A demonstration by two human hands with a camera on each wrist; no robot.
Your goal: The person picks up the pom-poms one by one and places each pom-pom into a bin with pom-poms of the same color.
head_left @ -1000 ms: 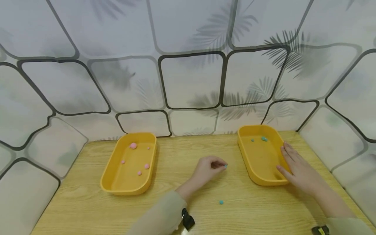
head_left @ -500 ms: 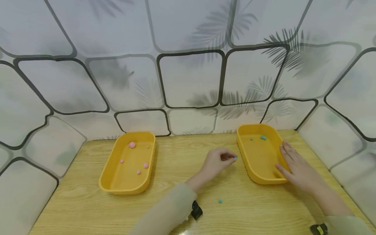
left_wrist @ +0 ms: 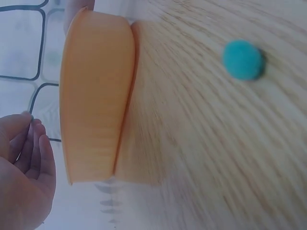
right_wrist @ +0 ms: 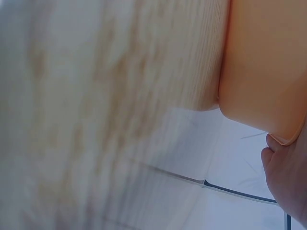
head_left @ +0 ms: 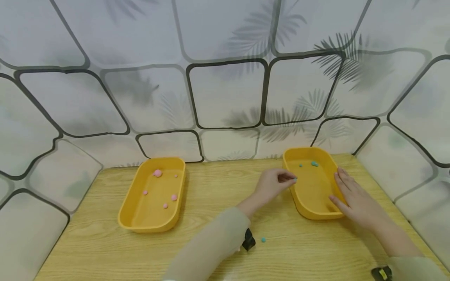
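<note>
My left hand [head_left: 272, 185] pinches a tiny turquoise ball [head_left: 295, 179] between thumb and fingertips, over the left rim of the right yellow tray [head_left: 316, 216]. The pinch also shows in the left wrist view, where the ball is mostly hidden by the fingertips. My right hand [head_left: 360, 205] rests on that tray's right rim with fingers straight and thumb apart. Several small turquoise balls [head_left: 314, 163] lie at the tray's far end. Another turquoise ball [head_left: 263, 240] sits on the table near my left wrist; the left wrist view shows this turquoise ball [left_wrist: 242, 60] up close.
A second yellow tray [head_left: 149, 229] stands at the left, with several pink balls [head_left: 158, 173] of different sizes in it. Both trays stand on a wood-grain table [head_left: 225, 179]. Patterned panels [head_left: 228, 97] rise behind the table and at both sides.
My left hand has moved right and away from me with the pinched ball, from the open table to the right tray's left rim. My right hand has stayed on the tray.
</note>
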